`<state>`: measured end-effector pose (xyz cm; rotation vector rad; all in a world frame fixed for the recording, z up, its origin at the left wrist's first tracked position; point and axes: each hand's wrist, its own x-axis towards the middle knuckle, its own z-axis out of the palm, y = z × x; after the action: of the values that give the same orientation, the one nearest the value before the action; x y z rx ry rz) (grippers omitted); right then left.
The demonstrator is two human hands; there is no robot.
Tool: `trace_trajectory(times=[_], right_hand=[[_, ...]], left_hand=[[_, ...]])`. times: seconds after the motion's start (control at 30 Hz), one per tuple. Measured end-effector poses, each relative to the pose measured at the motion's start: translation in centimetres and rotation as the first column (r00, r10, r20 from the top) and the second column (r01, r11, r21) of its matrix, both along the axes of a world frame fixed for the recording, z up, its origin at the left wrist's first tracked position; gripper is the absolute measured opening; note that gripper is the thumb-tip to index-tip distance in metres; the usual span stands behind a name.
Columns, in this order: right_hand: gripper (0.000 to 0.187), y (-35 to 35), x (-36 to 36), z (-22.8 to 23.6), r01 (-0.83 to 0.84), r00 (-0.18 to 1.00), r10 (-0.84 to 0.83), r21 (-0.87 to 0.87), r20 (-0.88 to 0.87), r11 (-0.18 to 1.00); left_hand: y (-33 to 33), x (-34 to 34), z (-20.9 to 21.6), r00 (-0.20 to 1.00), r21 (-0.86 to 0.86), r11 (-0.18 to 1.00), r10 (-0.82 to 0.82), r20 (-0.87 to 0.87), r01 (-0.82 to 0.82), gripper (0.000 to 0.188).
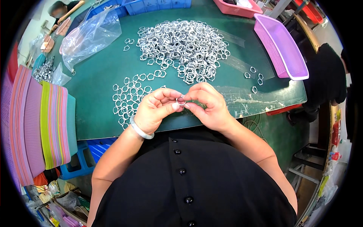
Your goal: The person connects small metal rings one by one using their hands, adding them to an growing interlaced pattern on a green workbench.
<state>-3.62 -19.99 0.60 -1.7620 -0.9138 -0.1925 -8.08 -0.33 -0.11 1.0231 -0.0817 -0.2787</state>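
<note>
Between the fingertips of both hands is a thin silver hex nut [180,101] with a wide round hole, raised over the near edge of the green table [98,90]. My left hand [155,108], with a pale bangle at its wrist, pinches one side of it. The other side is gripped by my right hand [210,104]. A large heap of the same nuts [181,43] lies beyond my hands. Left of my left hand, more nuts [128,94] are spread flat in a single layer.
Several loose nuts [254,89] lie at the right, near a purple basket [281,49]. A clear plastic bag [90,38] rests at far left. Blue bins [157,6] and a pink tray [238,8] line the back. Stacked colourful baskets [41,121] stand left; people are at far left and right.
</note>
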Motion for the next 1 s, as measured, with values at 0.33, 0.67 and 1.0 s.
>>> trace_trajectory(times=[0.33,0.67,1.0], right_hand=[[0.023,-0.2,0.0,0.0,-0.004,1.0,0.004,-0.005,-0.019,1.0],[0.014,-4.4,2.8,0.5,0.261,0.945,-0.208,-0.197,0.253,0.945],[0.005,-12.9,7.1,-0.2,0.659,0.752,-0.384,-0.589,0.536,0.468]], left_hand=[[-0.1,-0.1,0.2,0.987,0.159,0.986,0.027,0.159,-0.053,0.025],[-0.4,-0.2,-0.2,0.993,0.28,0.956,0.059,0.102,-0.086,0.029],[2.5,-2.0,-0.5,0.976,0.442,0.872,0.161,0.148,-0.212,0.027]])
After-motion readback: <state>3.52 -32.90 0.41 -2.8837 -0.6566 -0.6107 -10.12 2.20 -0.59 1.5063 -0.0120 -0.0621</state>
